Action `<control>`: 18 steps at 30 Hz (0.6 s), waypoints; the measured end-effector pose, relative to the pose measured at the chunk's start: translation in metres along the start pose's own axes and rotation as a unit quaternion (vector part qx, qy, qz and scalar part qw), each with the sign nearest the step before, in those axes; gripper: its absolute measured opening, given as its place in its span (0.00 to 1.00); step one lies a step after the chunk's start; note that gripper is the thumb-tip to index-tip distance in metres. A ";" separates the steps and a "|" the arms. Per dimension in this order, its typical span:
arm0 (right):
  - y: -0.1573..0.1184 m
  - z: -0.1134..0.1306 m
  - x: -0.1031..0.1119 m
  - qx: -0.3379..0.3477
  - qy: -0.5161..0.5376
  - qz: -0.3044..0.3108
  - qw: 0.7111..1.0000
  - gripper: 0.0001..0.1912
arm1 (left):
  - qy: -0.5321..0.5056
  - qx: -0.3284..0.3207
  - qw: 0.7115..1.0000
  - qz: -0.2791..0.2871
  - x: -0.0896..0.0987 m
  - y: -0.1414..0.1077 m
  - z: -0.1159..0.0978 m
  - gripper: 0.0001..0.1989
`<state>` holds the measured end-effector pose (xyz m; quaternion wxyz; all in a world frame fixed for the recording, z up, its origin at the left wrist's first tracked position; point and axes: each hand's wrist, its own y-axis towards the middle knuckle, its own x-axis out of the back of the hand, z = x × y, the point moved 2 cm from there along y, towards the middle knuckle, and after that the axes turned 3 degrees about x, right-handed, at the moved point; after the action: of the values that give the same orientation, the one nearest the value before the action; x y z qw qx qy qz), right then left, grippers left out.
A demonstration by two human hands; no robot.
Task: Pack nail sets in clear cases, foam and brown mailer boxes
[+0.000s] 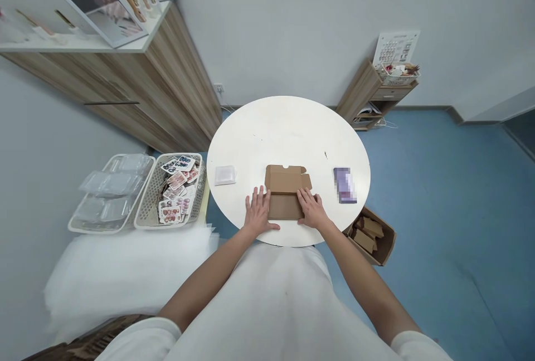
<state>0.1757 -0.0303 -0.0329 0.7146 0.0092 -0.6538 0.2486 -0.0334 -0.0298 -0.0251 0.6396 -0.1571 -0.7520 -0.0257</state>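
Observation:
A small brown cardboard box (286, 206) lies on the round white table (288, 127) near its front edge, its lid and side flaps folded back away from me. My left hand (258, 215) rests at the box's left side, fingers spread, thumb toward the front. On the right side, my right hand (311, 208) lies with fingers stretched over the box's edge and right flap. Neither hand is closed around anything. Left of the box sits a flat clear plastic packet (225, 175). To the right lies a purple pack (345, 185), its surface blurred.
Left of the table stand a white basket of printed cards (144, 205) and another basket of clear plastic cases (112, 183), beside a white sheet stack (125, 277). An open carton (387, 247) of folded cardboard stands below the table's right edge. Wooden cabinets (179, 88) line the wall.

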 end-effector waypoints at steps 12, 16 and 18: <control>0.002 0.009 -0.008 -0.010 0.027 -0.018 0.999 0.55 | -0.259 0.143 0.955 -0.009 -0.032 -0.033 0.054 0.23; 0.003 0.012 -0.008 -0.014 0.026 -0.012 0.999 0.55 | -0.329 0.184 0.926 0.001 -0.032 -0.021 0.046 0.18; 0.003 0.014 -0.008 -0.019 0.027 -0.008 0.999 0.55 | -0.357 0.210 0.910 0.000 -0.032 -0.017 0.045 0.17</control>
<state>0.1618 -0.0352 -0.0398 0.7342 -0.0054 -0.6387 0.2304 -0.0763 -0.0423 -0.0618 0.3467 -0.0182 -0.9183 0.1904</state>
